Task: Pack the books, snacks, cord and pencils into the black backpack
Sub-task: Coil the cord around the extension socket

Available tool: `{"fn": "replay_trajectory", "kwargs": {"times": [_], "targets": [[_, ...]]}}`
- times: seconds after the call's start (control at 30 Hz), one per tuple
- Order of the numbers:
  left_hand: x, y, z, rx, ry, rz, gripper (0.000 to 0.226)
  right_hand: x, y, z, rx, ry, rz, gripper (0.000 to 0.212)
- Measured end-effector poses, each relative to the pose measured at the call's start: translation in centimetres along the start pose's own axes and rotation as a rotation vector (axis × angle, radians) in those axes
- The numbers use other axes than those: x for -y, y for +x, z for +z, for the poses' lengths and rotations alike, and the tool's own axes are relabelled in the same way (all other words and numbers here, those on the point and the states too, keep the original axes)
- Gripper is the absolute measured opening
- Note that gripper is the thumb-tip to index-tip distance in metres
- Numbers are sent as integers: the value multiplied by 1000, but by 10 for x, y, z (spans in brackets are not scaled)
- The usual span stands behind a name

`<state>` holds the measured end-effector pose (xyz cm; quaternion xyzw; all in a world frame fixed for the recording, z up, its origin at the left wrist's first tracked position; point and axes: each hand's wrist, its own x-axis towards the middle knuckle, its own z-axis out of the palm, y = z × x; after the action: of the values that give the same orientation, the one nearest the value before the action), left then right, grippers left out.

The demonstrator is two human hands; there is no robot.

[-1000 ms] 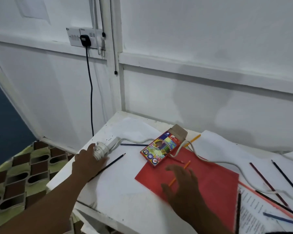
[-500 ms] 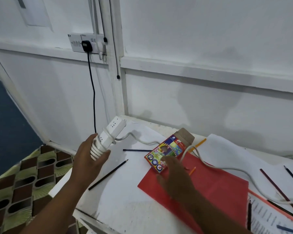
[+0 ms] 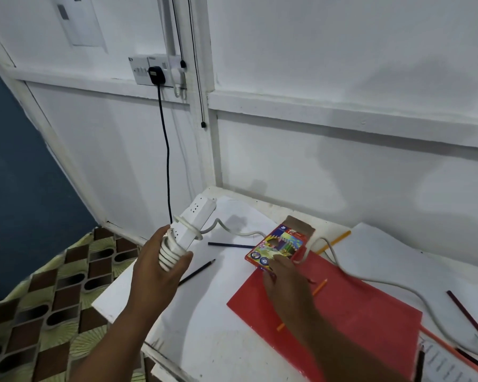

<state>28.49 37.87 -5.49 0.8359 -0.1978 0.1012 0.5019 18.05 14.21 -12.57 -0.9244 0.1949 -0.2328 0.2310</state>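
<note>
My left hand (image 3: 155,271) grips a white power strip (image 3: 196,219) by the end where its cord is wound in coils, and holds it tilted above the table's left corner. The loose white cord (image 3: 370,282) trails right across the red book (image 3: 356,326). My right hand (image 3: 287,285) reaches over the book, its fingertips touching the near end of the colourful pencil box (image 3: 280,245). An orange pencil (image 3: 319,289) lies on the book beside that hand. A black pencil (image 3: 198,271) and a blue pencil (image 3: 229,245) lie on the white table (image 3: 204,326). No backpack is in view.
White paper sheets (image 3: 384,252) cover the table's right part, with more pencils such as a dark red one (image 3: 469,315). A wall socket with a black plug (image 3: 156,74) hangs above left. A patterned floor mat (image 3: 53,285) lies below the table's left edge.
My left hand has lifted the power strip off the table and raised it. My right hand has moved forward across the red book to the pencil box.
</note>
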Motion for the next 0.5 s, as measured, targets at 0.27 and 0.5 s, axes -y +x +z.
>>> {"fn": "replay_trajectory", "kwargs": {"times": [0.27,0.5], "targets": [[0,12,6,-8,-49,-60,48,5,-57,-24,-356,174,-267,25],[-5,45,9,56,-88,-95,35,5,-89,-27,-260,278,-474,26]]}}
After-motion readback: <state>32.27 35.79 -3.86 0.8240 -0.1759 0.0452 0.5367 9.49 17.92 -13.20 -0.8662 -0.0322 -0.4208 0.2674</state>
